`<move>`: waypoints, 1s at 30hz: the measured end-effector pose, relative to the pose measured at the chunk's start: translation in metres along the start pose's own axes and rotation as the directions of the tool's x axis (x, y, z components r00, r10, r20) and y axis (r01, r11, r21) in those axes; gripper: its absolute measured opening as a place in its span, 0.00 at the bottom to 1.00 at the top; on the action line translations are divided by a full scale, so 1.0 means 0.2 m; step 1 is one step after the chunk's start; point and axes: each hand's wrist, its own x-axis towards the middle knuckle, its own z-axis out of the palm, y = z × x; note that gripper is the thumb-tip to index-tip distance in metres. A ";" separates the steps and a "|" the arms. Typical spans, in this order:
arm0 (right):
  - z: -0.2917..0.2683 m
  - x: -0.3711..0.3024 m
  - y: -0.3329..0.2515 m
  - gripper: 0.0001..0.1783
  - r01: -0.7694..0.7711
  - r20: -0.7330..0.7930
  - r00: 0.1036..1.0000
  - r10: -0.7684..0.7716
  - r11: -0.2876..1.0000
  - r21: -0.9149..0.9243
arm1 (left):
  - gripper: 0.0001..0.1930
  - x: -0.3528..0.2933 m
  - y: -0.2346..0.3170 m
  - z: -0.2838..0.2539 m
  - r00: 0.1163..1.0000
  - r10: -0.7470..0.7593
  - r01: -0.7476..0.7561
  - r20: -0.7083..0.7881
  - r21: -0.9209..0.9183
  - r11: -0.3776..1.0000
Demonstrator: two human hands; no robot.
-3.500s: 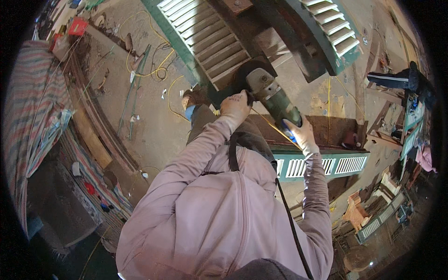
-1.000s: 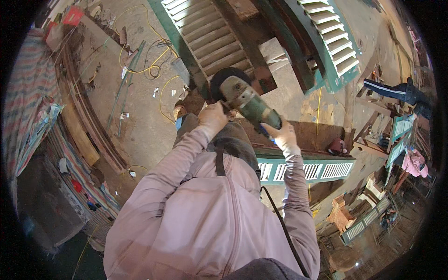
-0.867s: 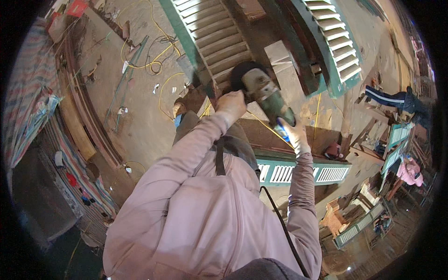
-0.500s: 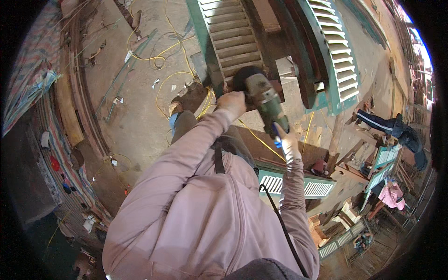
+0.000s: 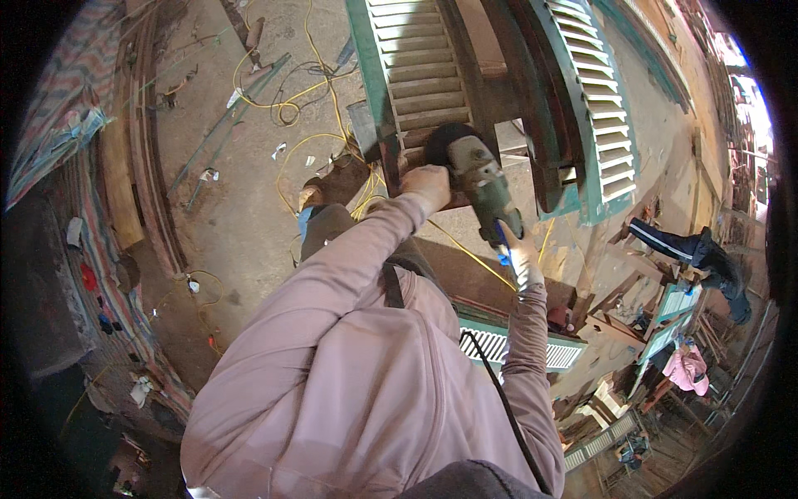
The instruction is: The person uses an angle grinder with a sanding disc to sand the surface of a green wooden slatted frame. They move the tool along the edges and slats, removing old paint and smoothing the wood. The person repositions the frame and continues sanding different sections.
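My right hand (image 5: 522, 252) is wrapped round the rear body of a green-and-grey angle grinder (image 5: 490, 195); something blue shows by its fingers. The grinder's dark round disc (image 5: 450, 143) lies over the near end of a louvered shutter (image 5: 422, 87) with a green frame and pale slats. Closed beside the grinder's head, over the shutter's near end, is my left hand (image 5: 428, 185). What its fingers grip is hidden, so I cannot tell whether it is a side handle or the frame.
A second louvered shutter (image 5: 605, 125) stands to the right, with dark timber between the two. Yellow cable (image 5: 332, 91) loops over the floor at the left. Long planks (image 5: 145, 166) and striped sheeting (image 5: 58, 125) lie farther left. Other people (image 5: 688, 368) are at the right.
The whole view has shifted slightly, carrying the shutters a little right and down. Both hands and the grinder appear slightly farther right; their hold looks the same.
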 end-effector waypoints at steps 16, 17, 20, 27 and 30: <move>0.23 -0.41 -0.61 0.57 -0.028 0.071 0.997 0.041 0.983 -0.184 | 0.16 -0.32 -0.36 -0.06 0.960 -0.266 0.264 -0.082 -0.033 0.964; 0.23 -0.39 -0.59 0.57 -0.019 0.100 0.994 0.041 0.975 -0.219 | 0.17 -0.35 -0.38 -0.05 0.959 -0.273 0.272 -0.070 -0.031 0.962; 0.22 -0.36 -0.57 0.60 0.011 0.124 0.992 0.018 0.972 -0.233 | 0.19 -0.39 -0.37 -0.06 0.936 -0.350 0.348 -0.025 -0.057 0.936; 0.05 -0.23 -0.24 0.54 0.061 0.003 0.998 -0.061 0.977 -0.202 | 0.19 -0.28 -0.10 -0.01 0.977 -0.199 0.205 0.079 -0.072 0.976; -0.04 -0.24 -0.20 0.47 0.036 -0.080 0.995 -0.053 0.980 -0.196 | 0.17 -0.11 -0.02 0.04 0.999 -0.034 0.036 0.029 -0.095 0.995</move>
